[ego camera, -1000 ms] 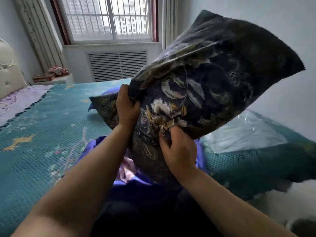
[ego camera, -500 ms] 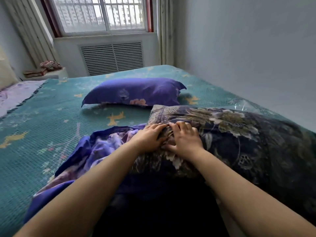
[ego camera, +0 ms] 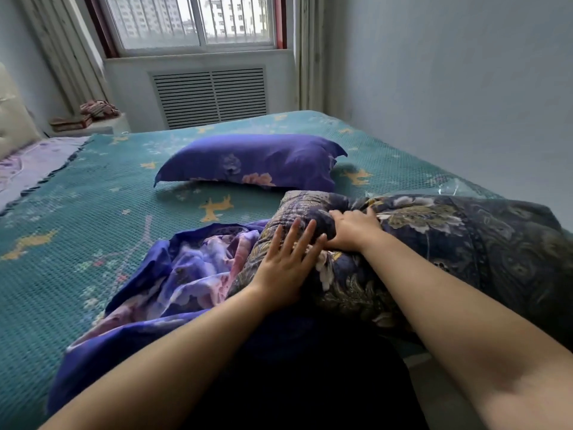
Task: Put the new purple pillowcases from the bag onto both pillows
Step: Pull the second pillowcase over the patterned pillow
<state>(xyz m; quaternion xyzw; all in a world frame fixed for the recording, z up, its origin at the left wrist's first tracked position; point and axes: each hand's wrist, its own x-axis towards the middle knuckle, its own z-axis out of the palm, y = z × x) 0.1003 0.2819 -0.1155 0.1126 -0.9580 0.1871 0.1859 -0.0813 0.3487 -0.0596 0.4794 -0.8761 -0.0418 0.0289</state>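
A pillow in a dark floral cover (ego camera: 434, 243) lies across the near right of the bed. My right hand (ego camera: 353, 231) grips its bunched near-left corner. My left hand (ego camera: 285, 262) rests flat on the same pillow with the fingers spread. A loose purple floral pillowcase (ego camera: 173, 280) lies crumpled to the left of my left hand, partly under the dark pillow. Farther back, a second pillow inside a purple pillowcase (ego camera: 254, 162) lies flat on the bed.
The bed has a teal woven cover (ego camera: 77, 218). A clear plastic bag (ego camera: 449, 189) peeks out behind the dark pillow by the right wall. A headboard (ego camera: 12, 119) stands at far left, and a small stand with folded cloth (ego camera: 93, 114) is by the window.
The dark pillow came down from the air onto the bed. My left hand has let go and now lies flat with spread fingers; my right hand has shifted up to the pillow's corner.
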